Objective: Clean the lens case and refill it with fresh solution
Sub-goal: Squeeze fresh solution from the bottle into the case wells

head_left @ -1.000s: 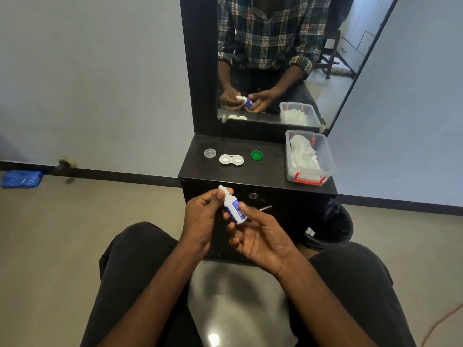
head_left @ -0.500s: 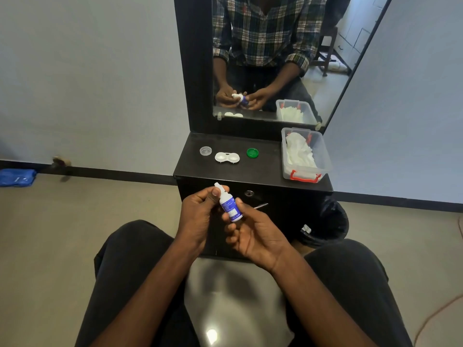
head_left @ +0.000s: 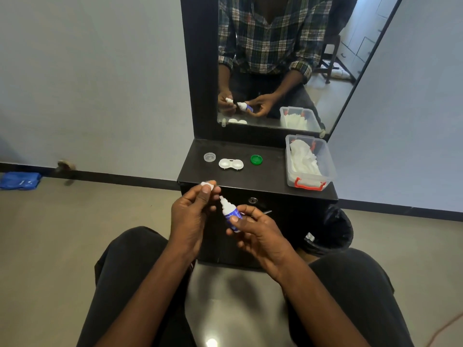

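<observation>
A tall mirror in a black frame [head_left: 275,63] stands at the back of a black wooden dresser top [head_left: 265,174], reflecting a person in a checked shirt. At the right end of the top sits a clear plastic storage box with red clips [head_left: 310,162], holding crumpled white tissues [head_left: 303,159]. A black bin lined with a dark bag [head_left: 330,229] stands on the floor beside the dresser, and a blue cloth [head_left: 18,180] lies by the far left wall. In front of the dresser edge, the right hand [head_left: 260,234] grips a small white dropper bottle with a blue label [head_left: 230,211], nozzle bare and tilted up-left. The left hand [head_left: 193,216] pinches the small white bottle cap [head_left: 207,184] at its fingertips (just beside the nozzle, not touching it). On the top lie the white double-well lens case [head_left: 231,164], open, with a clear round lid [head_left: 209,157] to its left and a green round lid [head_left: 256,159] to its right.
</observation>
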